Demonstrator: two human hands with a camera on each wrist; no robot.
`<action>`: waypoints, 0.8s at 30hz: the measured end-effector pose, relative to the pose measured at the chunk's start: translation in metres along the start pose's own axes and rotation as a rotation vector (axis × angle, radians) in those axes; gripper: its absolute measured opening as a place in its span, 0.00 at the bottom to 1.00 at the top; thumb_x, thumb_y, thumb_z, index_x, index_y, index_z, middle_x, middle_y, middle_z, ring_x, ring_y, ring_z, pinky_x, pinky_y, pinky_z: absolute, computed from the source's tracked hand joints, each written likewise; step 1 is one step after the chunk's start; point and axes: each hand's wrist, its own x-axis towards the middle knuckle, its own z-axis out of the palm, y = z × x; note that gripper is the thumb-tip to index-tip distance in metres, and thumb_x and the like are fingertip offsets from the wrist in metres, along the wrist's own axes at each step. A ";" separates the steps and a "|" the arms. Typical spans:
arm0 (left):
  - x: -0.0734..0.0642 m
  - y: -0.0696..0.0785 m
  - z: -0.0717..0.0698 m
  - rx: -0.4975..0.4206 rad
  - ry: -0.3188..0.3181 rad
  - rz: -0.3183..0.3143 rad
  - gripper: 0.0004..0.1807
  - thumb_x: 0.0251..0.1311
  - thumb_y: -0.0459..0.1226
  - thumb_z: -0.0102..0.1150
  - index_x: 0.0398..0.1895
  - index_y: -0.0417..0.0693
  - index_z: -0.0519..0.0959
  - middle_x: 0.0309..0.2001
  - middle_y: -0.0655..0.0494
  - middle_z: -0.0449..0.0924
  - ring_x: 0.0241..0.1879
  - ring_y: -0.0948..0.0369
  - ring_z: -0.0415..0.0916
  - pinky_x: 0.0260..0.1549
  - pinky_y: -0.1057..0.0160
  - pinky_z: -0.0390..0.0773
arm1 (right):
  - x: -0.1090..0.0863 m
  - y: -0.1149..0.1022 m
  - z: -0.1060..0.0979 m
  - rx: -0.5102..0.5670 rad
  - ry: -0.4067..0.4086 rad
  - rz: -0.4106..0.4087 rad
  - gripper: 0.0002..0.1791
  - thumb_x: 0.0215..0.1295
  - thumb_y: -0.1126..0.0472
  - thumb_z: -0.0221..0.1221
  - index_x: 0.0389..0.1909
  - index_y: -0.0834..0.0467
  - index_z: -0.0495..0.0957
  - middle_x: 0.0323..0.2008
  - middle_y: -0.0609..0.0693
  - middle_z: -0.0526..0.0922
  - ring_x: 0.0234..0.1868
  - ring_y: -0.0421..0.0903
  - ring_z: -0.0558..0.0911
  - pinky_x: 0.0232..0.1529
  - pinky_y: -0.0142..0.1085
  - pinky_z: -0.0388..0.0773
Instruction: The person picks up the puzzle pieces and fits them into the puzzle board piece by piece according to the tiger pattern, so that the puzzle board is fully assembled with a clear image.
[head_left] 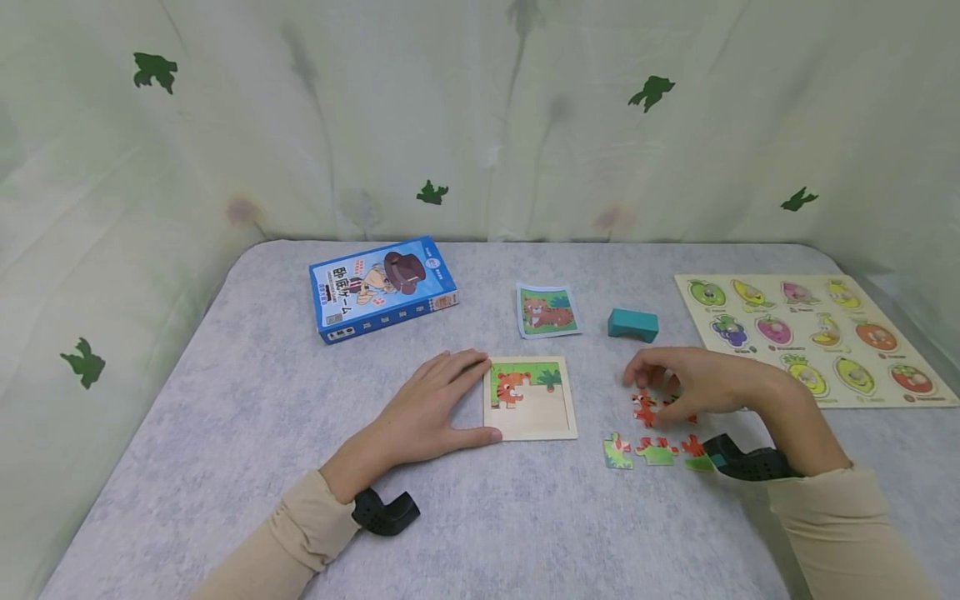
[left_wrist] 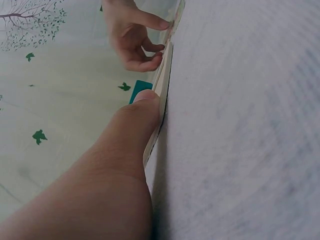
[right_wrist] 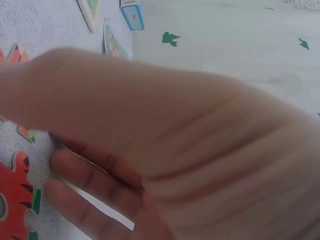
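My left hand (head_left: 431, 408) rests against the left side of a small wooden puzzle tray (head_left: 530, 432). Its fingers touch near the far corner and the thumb (left_wrist: 150, 102) presses the near one. Inside the tray, fitted pieces show a tiger's head and greenery along the top and left; bare wood fills the rest. Over loose tiger jigsaw pieces (head_left: 643, 410) hovers my right hand (head_left: 697, 379), fingers bent and parted from the thumb, with nothing visibly held. It partly hides those pieces. Nearer me lies a row of green-and-red pieces (head_left: 660, 452).
A blue game box (head_left: 382, 287) lies at the back left. Behind the tray are a bear picture card (head_left: 547, 312) and a teal block (head_left: 632, 325). A wooden fruit puzzle board (head_left: 817, 337) covers the right side, beside my right forearm. Leaf-patterned curtains border the table.
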 end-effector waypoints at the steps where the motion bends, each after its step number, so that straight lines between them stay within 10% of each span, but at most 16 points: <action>1: 0.000 0.000 0.000 -0.001 0.000 0.001 0.53 0.59 0.68 0.63 0.79 0.46 0.63 0.78 0.53 0.60 0.79 0.55 0.56 0.81 0.51 0.48 | 0.000 0.000 0.000 -0.008 0.002 0.003 0.26 0.54 0.55 0.77 0.52 0.50 0.78 0.45 0.46 0.78 0.49 0.46 0.75 0.52 0.41 0.81; 24: -0.001 0.002 -0.002 0.001 0.009 0.009 0.53 0.59 0.67 0.64 0.79 0.45 0.63 0.78 0.51 0.60 0.79 0.53 0.56 0.81 0.48 0.50 | 0.003 0.004 0.000 -0.027 0.023 -0.019 0.20 0.53 0.60 0.76 0.45 0.50 0.80 0.37 0.45 0.76 0.42 0.45 0.75 0.42 0.32 0.78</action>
